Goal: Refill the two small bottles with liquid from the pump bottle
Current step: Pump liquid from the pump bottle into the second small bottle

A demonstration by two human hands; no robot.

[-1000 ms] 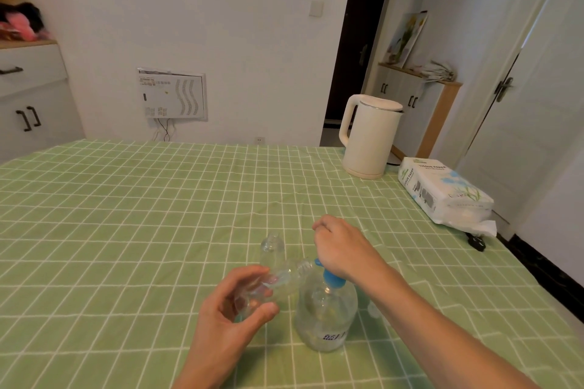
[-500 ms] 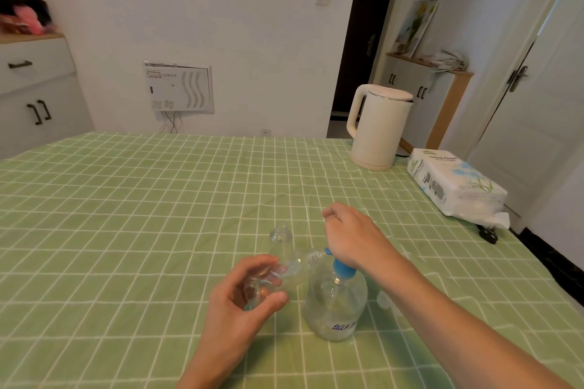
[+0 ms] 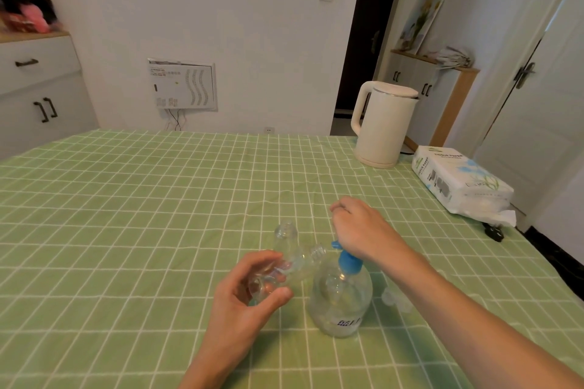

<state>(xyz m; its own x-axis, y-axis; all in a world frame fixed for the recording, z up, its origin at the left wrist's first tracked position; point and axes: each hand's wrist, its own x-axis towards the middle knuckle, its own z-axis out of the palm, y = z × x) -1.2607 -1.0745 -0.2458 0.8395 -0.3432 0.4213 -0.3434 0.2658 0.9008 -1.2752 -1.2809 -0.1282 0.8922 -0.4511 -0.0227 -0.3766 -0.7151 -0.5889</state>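
Toward the table's [image 3: 126, 199] six o'clock edge, my left hand [image 3: 249, 297] grips a tilted small bottle [image 3: 295, 264], mouth at the pump bottle's [image 3: 341, 297] spout, while my right hand [image 3: 360, 227] curls its fingers over the pump head: first fill, I judge, needing a straight press, with the second small bottle [image 3: 286, 235] upright at eleven o'clock of the pump.

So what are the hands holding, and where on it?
The left hand grips the tilted small bottle round its bottom end. The right hand sits on the blue head of the pump bottle; whether its fingers wrap it is hidden.
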